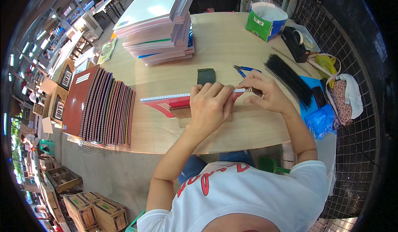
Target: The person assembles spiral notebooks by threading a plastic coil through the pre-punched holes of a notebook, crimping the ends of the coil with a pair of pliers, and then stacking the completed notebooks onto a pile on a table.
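A notebook [166, 105] with a red cover stands on its edge at the front of the table, its punched spine uppermost. My left hand [210, 105] is closed around its right part. At the notebook's right end, the fingers of my right hand [267, 93] pinch a dark spiral binding coil [250, 90] at the spine's corner. A brown block [181, 112] lies against the notebook, partly hidden by my left hand. Just beyond my hands are a dark green pad [206, 76] and blue-handled cutting pliers [244, 69].
Coil-bound notebooks [103, 107] are stacked at the left edge. Tall piles of loose-leaf books [161, 29] stand at the back. To the right lie black coils [290, 80], a tape dispenser [295, 43], a cut carton [266, 22] and a blue plastic bag [320, 122], beside a wire mesh [352, 107].
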Motion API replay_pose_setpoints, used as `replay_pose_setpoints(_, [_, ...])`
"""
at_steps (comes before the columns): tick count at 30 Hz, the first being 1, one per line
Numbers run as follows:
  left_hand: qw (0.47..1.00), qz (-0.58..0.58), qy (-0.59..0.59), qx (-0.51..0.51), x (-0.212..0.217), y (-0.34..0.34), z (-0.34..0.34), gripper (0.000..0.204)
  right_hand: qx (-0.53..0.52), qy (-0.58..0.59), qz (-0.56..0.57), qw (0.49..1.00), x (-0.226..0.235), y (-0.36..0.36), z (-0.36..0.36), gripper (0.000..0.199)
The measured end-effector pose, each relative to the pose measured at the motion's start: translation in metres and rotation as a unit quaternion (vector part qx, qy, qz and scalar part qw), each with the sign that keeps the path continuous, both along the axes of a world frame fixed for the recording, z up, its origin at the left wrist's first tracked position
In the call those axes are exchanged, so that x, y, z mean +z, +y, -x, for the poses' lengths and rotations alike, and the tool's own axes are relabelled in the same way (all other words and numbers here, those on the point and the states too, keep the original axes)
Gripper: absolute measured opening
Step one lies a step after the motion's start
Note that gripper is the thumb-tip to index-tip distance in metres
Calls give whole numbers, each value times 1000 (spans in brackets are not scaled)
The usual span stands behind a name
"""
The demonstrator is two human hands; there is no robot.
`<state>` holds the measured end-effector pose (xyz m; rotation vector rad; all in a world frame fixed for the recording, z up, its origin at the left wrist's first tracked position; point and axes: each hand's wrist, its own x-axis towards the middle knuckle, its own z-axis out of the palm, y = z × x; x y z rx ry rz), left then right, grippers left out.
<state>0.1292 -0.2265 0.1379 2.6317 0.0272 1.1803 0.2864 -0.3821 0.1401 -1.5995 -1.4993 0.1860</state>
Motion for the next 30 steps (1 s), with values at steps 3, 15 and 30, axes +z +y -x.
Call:
replay_pose_setpoints(3, [1000,3,-12,-3,-1,1,-1,13,0,-79,-30,996,8,0,5,21])
replay_pose_setpoints(15, [996,-45,-75,4,-21,-11,16,13,51,-130,2,990,19,-17,13,13])
replay_pose_setpoints(30, [999,15,-42,6,-5,-6,3,12,-76,-134,26,988,21,-10,18,16])
